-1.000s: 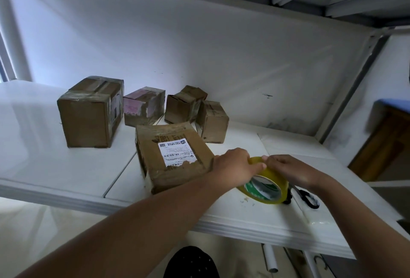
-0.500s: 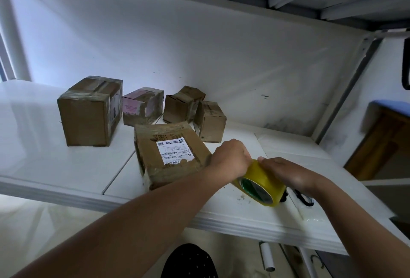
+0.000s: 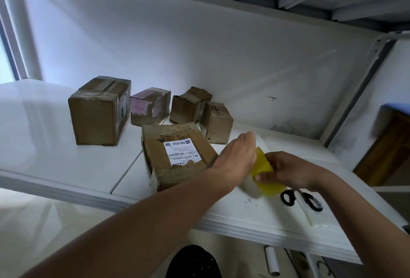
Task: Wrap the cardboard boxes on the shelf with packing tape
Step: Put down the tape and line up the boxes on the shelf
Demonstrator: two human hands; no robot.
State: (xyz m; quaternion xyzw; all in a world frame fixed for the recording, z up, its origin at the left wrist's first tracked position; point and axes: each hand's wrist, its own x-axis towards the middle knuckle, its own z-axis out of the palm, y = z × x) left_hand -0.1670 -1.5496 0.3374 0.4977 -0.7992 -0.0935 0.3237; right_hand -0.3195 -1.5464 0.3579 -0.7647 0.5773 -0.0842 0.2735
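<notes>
Here, on the shelf (image 3: 66,167): right hand (image 3: 288,170) pinching the yellow tape roll (image 3: 265,171) just right of the labelled box (image 3: 177,155); left hand (image 3: 238,160) against the roll, grip hidden. Scissors (image 3: 301,198) nearby.

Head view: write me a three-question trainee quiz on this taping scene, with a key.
1. True or false: the scissors lie on the shelf to the right of both hands.
2. How many cardboard boxes stand on the shelf? A) three B) five C) seven
3. Fill in: the right hand grips the yellow ____.

Key
1. True; they lie flat near the shelf's front edge.
2. B; four at the back and the labelled box in front, beside the left hand.
3. Tape roll; the left hand is at it too, though its fingers are hidden.
</notes>
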